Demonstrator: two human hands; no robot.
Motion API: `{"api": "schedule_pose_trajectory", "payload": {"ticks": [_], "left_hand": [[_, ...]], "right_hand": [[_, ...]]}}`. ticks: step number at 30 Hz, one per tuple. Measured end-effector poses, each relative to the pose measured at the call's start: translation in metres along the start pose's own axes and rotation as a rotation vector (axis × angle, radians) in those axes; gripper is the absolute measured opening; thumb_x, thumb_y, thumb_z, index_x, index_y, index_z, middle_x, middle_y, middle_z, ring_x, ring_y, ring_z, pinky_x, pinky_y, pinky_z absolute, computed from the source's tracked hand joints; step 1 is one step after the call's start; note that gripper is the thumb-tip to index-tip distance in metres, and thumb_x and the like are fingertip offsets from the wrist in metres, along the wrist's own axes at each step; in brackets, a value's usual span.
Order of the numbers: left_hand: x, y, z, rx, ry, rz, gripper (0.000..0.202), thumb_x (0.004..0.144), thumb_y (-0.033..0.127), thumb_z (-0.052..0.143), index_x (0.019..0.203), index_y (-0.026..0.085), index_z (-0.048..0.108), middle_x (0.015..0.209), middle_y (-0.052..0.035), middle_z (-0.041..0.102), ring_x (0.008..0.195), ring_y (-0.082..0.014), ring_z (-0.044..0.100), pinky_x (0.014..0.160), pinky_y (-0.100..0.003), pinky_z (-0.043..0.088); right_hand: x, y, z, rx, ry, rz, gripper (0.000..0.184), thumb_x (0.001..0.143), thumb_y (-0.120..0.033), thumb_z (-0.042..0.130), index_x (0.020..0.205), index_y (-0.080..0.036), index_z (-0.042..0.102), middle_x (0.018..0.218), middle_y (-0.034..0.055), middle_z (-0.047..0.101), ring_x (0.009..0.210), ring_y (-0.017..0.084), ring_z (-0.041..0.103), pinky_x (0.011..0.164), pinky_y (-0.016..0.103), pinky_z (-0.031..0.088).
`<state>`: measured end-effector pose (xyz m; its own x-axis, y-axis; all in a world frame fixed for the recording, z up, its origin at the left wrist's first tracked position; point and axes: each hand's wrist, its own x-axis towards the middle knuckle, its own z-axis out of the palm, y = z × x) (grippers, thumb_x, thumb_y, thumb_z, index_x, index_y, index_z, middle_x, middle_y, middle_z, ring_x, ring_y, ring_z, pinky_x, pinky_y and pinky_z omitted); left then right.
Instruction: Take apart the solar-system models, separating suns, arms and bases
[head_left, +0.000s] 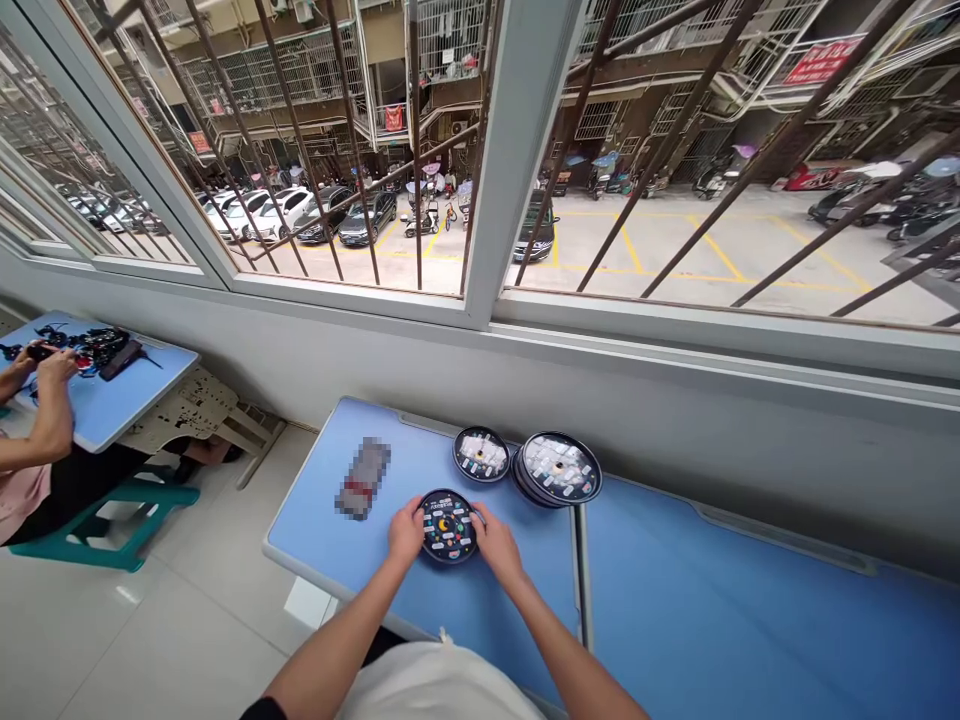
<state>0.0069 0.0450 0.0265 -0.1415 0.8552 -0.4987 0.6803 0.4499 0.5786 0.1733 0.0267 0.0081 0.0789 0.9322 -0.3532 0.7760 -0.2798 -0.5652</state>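
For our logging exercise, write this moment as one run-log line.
left hand: grips round black printed case | right hand: grips same case | nearby: single round black clear-topped case, stack of matching cases | surface: blue table

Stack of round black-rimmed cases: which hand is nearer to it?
Right. The right hand is in front of and left of the stack of black-rimmed cases; the left hand lies farther left, across the round black case between them.

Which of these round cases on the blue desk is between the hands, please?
The dark-faced round case between the left hand and right hand; the single case and stack beyond it are white-centred and untouched.
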Motion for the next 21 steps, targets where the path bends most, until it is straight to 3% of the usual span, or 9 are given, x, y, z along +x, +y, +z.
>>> {"api": "schedule_pose_trajectory", "payload": {"ticks": [4, 8, 12, 21], "left_hand": [[-0.003, -0.001, 0.007, -0.057, -0.067, -0.041, 0.039, 0.085, 0.022, 0.04, 0.122, 0.021, 0.052, 0.086, -0.0051, 0.069, 0.059, -0.0143, 0.061, 0.051, -0.024, 0.049], [-0.005, 0.001, 0.013, -0.078, -0.117, -0.051, 0.041, 0.086, 0.03, 0.037, 0.123, 0.021, 0.051, 0.086, -0.0065, 0.068, 0.049, -0.0139, 0.058, 0.038, -0.022, 0.043], [-0.002, 0.008, 0.013, -0.054, -0.141, -0.047, 0.042, 0.087, 0.035, 0.032, 0.12, 0.022, 0.054, 0.091, -0.0071, 0.068, 0.045, -0.0132, 0.055, 0.034, -0.022, 0.04], [0.002, 0.011, 0.013, -0.017, -0.193, -0.031, 0.039, 0.086, 0.036, 0.037, 0.119, 0.024, 0.055, 0.102, -0.0054, 0.067, 0.052, -0.0144, 0.06, 0.041, -0.023, 0.045]], "right_hand": [[-0.001, 0.007, -0.006, -0.003, -0.028, -0.002, 0.037, 0.089, -0.034, 0.027, 0.113, -0.025, 0.054, 0.091, 0.0041, 0.069, 0.082, 0.021, 0.063, 0.067, 0.027, 0.043], [-0.001, 0.015, -0.012, -0.008, -0.041, 0.001, 0.039, 0.089, -0.035, 0.027, 0.116, -0.024, 0.054, 0.098, 0.0065, 0.068, 0.088, 0.024, 0.063, 0.072, 0.031, 0.043], [-0.003, 0.021, -0.011, 0.014, -0.041, -0.003, 0.042, 0.089, -0.032, 0.027, 0.125, -0.027, 0.047, 0.104, 0.0043, 0.067, 0.092, 0.023, 0.062, 0.075, 0.032, 0.044], [-0.009, 0.028, -0.003, 0.133, -0.026, 0.034, 0.045, 0.088, -0.036, 0.022, 0.122, -0.029, 0.05, 0.089, 0.0002, 0.069, 0.075, 0.02, 0.064, 0.065, 0.029, 0.048]]}}
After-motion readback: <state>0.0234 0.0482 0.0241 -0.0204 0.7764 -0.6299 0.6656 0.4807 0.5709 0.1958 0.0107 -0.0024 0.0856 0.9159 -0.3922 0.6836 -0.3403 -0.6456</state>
